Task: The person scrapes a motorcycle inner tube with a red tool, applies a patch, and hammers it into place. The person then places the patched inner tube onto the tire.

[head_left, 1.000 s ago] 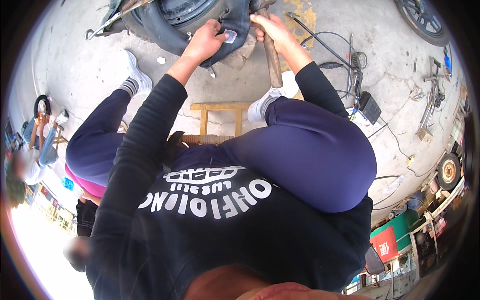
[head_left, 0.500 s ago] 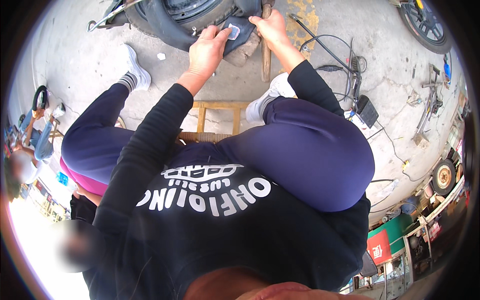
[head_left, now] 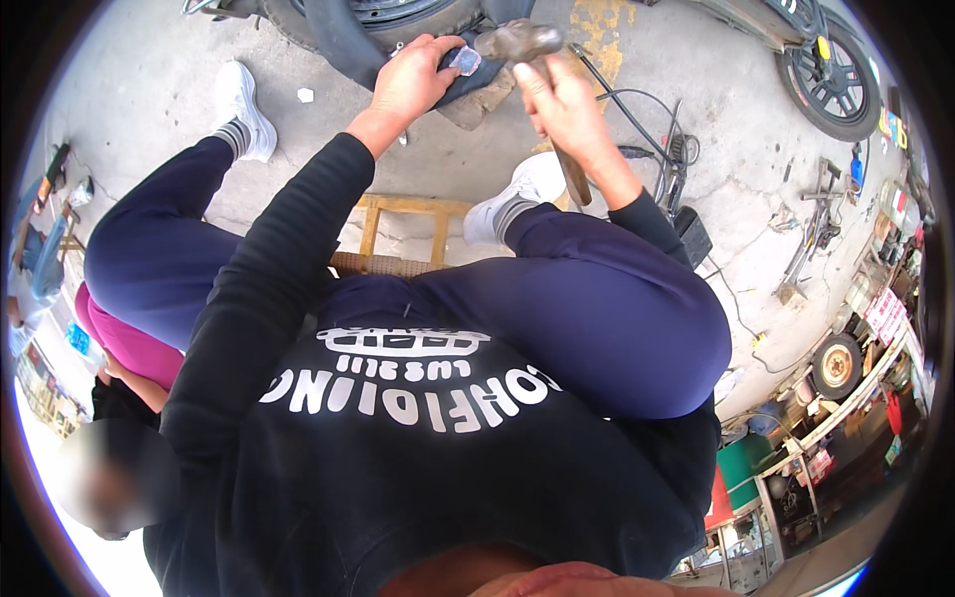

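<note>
My right hand [head_left: 575, 107] is wrapped round the wooden handle of a hammer [head_left: 519, 42]. The hammer's metal head is raised just above and right of a small patch [head_left: 465, 61] with a pale, pinkish edge. That patch lies on a dark rubber inner tube [head_left: 343, 45], which rests over a rough block [head_left: 477, 105] on the ground. Closed on the tube, my left hand [head_left: 410, 85] has its fingertips right beside the patch; its thumb is partly hidden. Behind the tube lies a wheel with its tyre [head_left: 286, 18], cut off by the upper edge.
A low wooden stool [head_left: 405, 205] stands between my legs. Black hoses and a pump-like tool [head_left: 680, 159] lie to the right, with a metal stand [head_left: 818, 227] beyond. A motorcycle wheel [head_left: 828, 88] is at far right. People sit at the left, one in pink [head_left: 124, 338].
My right hand has lifted the hammer, and its head now shows above the patch. My left hand stays on the tube. The whole view has shifted slightly.
</note>
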{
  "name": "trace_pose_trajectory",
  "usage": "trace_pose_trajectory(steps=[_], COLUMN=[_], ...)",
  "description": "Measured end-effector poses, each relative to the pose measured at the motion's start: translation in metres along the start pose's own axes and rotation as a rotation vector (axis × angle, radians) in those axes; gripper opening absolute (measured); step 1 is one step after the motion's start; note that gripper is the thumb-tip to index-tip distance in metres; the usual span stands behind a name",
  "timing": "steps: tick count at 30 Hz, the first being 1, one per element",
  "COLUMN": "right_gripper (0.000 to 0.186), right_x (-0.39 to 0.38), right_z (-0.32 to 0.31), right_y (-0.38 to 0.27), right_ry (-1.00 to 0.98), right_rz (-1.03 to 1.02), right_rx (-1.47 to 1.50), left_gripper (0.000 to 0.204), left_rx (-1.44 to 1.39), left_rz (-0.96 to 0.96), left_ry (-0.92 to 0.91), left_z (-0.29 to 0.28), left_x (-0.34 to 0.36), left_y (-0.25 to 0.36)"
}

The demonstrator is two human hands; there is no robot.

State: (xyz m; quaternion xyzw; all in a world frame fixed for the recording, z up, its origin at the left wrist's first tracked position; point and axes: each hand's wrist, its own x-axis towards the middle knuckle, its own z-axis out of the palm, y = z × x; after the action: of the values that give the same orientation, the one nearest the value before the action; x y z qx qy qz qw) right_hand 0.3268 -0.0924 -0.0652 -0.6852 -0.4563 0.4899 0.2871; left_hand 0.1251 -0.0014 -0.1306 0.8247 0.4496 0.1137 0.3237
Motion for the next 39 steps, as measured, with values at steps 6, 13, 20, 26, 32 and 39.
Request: trace_pose_trajectory(steps=[6, 13, 20, 26, 32, 39], right_gripper=[0.047, 0.044, 0.045, 0.046, 0.044, 0.047], right_x=[0.014, 0.014, 0.003, -0.005, -0.001, 0.006], right_z=[0.028, 0.026, 0.011, 0.023, 0.019, 0.02], right_y=[0.017, 0.009, -0.01, -0.009, -0.014, -0.009], right_ry=[-0.008, -0.085, -0.156, 0.015, 0.011, -0.036], right_rz=[-0.144, -0.069, 0.165, -0.166, -0.059, -0.051], right_rx=[-0.432, -0.337, -0.191, -0.429, -0.363, -0.43], left_gripper=[0.055, 0.073, 0.071, 0.072, 0.076, 0.078], left_rx=[-0.055, -0.061, -0.028, -0.028, -0.051, -0.035], left_rz=[0.057, 0.069, -0.083, -0.157, -0.152, -0.162], left_ry=[-0.033, -0.098, -0.162, -0.21, -0.207, -0.272], left_z=[0.0, -0.001, -0.008, -0.015, -0.007, -0.015], left_x=[0.003, 0.001, 0.006, 0.009, 0.005, 0.01], left_y=[-0.008, -0.015, 0.0, 0.004, 0.0, 0.003])
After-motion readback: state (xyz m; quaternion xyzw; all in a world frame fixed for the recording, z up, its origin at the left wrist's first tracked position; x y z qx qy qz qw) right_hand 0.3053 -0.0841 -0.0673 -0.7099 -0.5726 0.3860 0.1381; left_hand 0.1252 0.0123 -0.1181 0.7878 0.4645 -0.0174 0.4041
